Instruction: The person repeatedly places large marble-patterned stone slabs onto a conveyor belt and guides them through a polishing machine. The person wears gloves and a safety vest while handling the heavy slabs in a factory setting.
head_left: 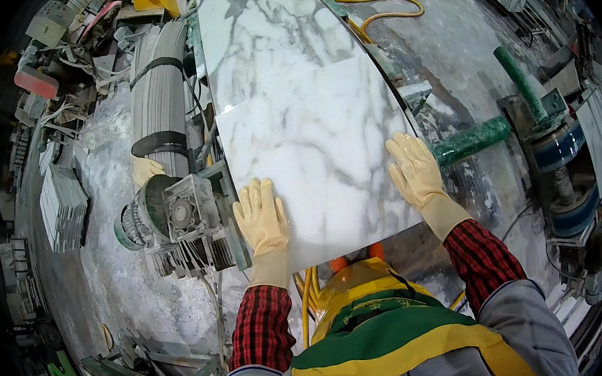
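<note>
A white marble slab with grey veins lies flat before me, its near end close to my apron. My left hand, in a cream rubber glove, rests on its near left edge with fingers stretched forward. On the right edge, a little farther up, lies my right hand in a matching glove, fingers extended and slightly apart. Neither hand is wrapped round anything; what the undersides touch is hidden. A second veined marble slab continues beyond the first, a straight seam between them.
Left of the slab stands a motor beside a pleated grey cover; a loose cream glove lies there. A green cylindrical bar juts in from the right. Stacked slabs stand far left. A yellow hose curls across the floor.
</note>
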The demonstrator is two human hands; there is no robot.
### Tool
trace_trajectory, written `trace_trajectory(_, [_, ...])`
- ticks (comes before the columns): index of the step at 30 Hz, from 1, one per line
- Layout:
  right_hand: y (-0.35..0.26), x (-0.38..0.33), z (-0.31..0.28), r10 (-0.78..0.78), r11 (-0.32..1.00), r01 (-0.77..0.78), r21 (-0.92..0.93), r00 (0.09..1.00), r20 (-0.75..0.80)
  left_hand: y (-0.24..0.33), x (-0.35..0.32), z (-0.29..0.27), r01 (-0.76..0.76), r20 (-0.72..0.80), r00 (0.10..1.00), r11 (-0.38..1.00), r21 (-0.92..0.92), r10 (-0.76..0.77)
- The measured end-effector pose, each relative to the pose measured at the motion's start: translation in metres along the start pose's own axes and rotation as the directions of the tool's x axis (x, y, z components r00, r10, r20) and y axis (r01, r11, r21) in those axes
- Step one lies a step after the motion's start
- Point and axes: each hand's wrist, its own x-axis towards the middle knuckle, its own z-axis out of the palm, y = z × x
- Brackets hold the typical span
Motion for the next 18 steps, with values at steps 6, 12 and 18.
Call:
trace_trajectory(6, [-0.003,-0.002,-0.006,0.002,1.000,-0.002,0.017,1.000,0.002,0.004,-0.003,-0.009,0.060,0.160,0.986,0.998,-0.026,-0.055])
trace_trajectory(12, [-0.012,-0.016,0.017,0.031,0.995,-0.039,-0.087,0.996,-0.087,0.003,-0.008,-0.005,0.054,0.165,0.985,0.998,-0.029,-0.048])
trace_trajectory(18, [-0.106,-0.020,0.009,-0.025,0.968,0.029,0.249,0.999,-0.022,-0.003,-0.017,0.006,0.024,0.121,0.992,0.999,0.025,-0.026])
